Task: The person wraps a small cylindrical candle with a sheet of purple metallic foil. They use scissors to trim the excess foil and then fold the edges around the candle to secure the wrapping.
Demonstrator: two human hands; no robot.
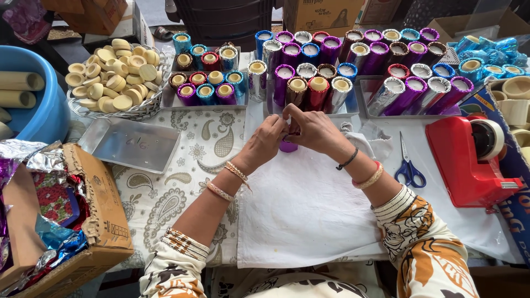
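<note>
Two bare hands meet at the middle of the bench (309,215), over a white cloth (298,204) spread there as a clean working patch. The left hand (266,140) and the right hand (313,131) close together from either side on a small purple foil-wrapped cylinder (287,145), which stands upright on the cloth and shows only below the fingers; both grips are pinched shut on its top, seemingly pressing foil down there, though the fingertips hide the exact contact.

Beyond the hands, several shallow metal trays (204,105) hold rows of finished foil-covered cylinders in purple, blue, red and silver (353,66), standing upright and packed side by side so their open cream-coloured tops face up. A wire basket (141,110) at the far left is heaped with plain cream discs (113,74), within reach of the left arm, and an empty flat metal tray (130,144) lies just in front of it. A blue plastic tub (33,110) beside the basket holds bare cream tubes.

On the right side lie blue-handled scissors (407,165) and a red tape dispenser (469,157), both near the right hand for quick use. A cardboard box of crumpled foil scraps (61,215) sits at the near left.
</note>
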